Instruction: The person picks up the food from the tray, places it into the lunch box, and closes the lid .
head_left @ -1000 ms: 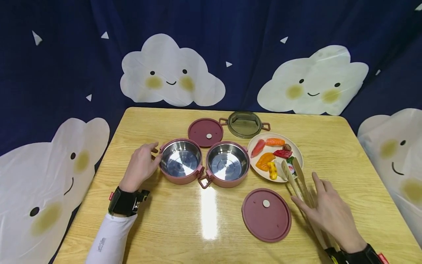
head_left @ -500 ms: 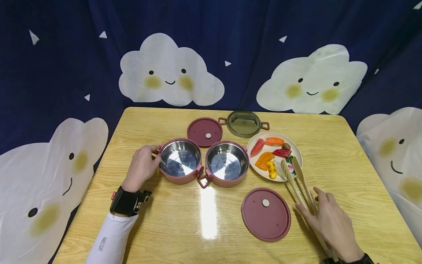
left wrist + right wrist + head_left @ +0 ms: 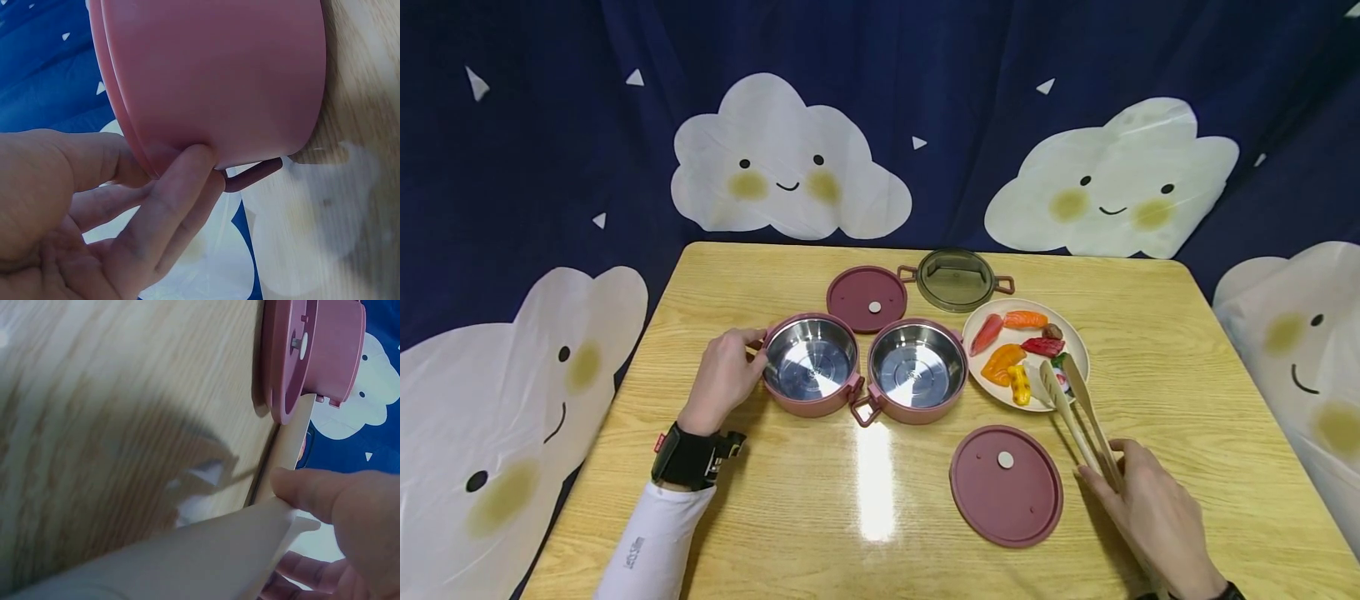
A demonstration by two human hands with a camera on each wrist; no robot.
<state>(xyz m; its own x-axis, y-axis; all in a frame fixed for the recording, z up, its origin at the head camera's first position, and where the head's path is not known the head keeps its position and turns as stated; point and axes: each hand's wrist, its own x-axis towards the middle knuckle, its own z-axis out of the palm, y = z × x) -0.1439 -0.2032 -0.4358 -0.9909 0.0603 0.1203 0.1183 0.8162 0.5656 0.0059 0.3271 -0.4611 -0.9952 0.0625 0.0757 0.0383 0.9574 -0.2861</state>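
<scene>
My left hand [image 3: 722, 379] is at the left side of the left pink pot [image 3: 808, 404], which has a shiny steel inside. In the left wrist view its thumb and fingers pinch the pot [image 3: 219, 81] by the rim, close to a dark red handle [image 3: 253, 175]. My right hand [image 3: 1157, 508] grips wooden tongs [image 3: 1084, 421], thumb on one side and fingers on the other. One tong arm has a slotted head. Their tips lie over the lower right of a cream plate [image 3: 1078, 343] with several colourful food pieces, among them a yellow corn piece [image 3: 1019, 385].
A second pink pot [image 3: 917, 410] stands right beside the first, handles close together. One maroon lid [image 3: 1006, 508] lies in front of the plate. Behind the pots lie another maroon lid [image 3: 853, 300] and a dark see-through lid [image 3: 955, 283]. A blue curtain [image 3: 947, 100] hangs behind the table.
My right hand has come down onto the wooden tongs and its fingers have closed round them. The left hand has moved slightly right and taken hold of the pot's edge.
</scene>
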